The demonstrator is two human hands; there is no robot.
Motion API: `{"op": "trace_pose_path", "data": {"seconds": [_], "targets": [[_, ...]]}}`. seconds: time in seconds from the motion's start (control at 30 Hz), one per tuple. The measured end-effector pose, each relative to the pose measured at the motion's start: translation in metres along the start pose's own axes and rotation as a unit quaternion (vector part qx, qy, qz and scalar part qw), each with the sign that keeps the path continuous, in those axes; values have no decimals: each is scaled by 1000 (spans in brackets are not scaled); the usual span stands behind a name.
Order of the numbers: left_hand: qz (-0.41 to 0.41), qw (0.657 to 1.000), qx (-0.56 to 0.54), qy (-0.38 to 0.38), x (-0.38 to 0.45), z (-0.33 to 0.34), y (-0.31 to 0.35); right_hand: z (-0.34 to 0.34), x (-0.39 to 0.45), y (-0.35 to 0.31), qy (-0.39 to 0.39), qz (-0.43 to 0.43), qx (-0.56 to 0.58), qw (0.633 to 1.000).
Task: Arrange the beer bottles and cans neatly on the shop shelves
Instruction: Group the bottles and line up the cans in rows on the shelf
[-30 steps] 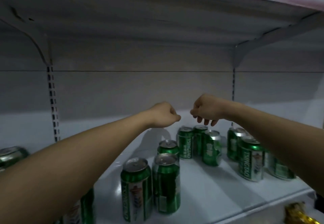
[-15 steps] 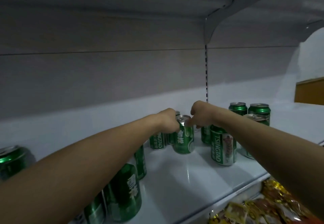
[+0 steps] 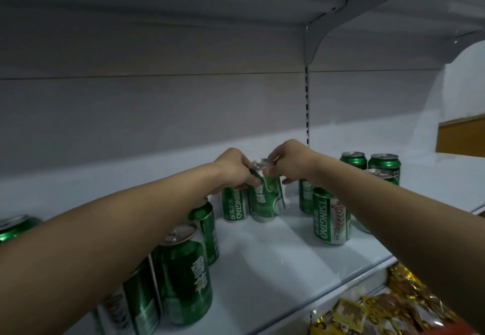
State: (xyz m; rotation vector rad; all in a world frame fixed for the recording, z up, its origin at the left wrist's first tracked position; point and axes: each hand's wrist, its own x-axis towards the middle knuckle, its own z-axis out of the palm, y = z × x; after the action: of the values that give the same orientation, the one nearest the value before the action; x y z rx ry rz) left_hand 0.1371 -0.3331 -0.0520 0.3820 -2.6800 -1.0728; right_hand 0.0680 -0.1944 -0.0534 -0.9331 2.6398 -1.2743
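Green Tsingtao beer cans stand scattered on a white shop shelf (image 3: 265, 264). One can (image 3: 266, 198) stands tilted slightly near the back, beside another upright can (image 3: 234, 205). My left hand (image 3: 233, 170) grips the tilted can's upper left side. My right hand (image 3: 284, 163) pinches its top rim from the right. Further cans stand under my right forearm (image 3: 332, 219), at the back right (image 3: 384, 164), and in the left foreground (image 3: 185, 274).
A metal bracket (image 3: 319, 33) and slotted upright (image 3: 307, 106) divide the shelf bays. The upper shelf hangs close overhead. Snack packets in gold and red wrappers (image 3: 372, 311) lie on the shelf below at the bottom right. Another can (image 3: 14, 227) sits at the far left.
Both hands came down from above the cans and took hold of the tilted can near the back. The camera view swung rightward and moved closer to the shelf.
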Motion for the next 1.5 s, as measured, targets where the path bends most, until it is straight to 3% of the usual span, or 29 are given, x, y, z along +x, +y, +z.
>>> {"op": "trace_pose_path", "data": {"seconds": [0.23, 0.5, 0.7, 1.0, 1.17, 1.43, 1.5], "targets": [[63, 993, -76, 59, -33, -58, -2, 0, -11, -51, 0, -33, 157, 987], [63, 986, -117, 102, -93, -150, -28, 48, -24, -141, -26, -100, 272, 957], [53, 984, -77, 150, -147, -212, -62, 106, -32, -210, -68, -146, 281, 946], [2, 971, -35, 237, -221, -290, -146, 205, -51, -300, -194, -211, 241, 927], [-35, 964, -12, 263, -256, -323, -190, 262, -67, -338, -190, -235, 248, 920], [-102, 963, 21, 249, -289, -344, -244, 325, -77, -363, -231, -225, 172, 931], [-123, 961, 75, 236, -293, -344, -254, 335, -79, -362, -254, -215, 152, 931]]}}
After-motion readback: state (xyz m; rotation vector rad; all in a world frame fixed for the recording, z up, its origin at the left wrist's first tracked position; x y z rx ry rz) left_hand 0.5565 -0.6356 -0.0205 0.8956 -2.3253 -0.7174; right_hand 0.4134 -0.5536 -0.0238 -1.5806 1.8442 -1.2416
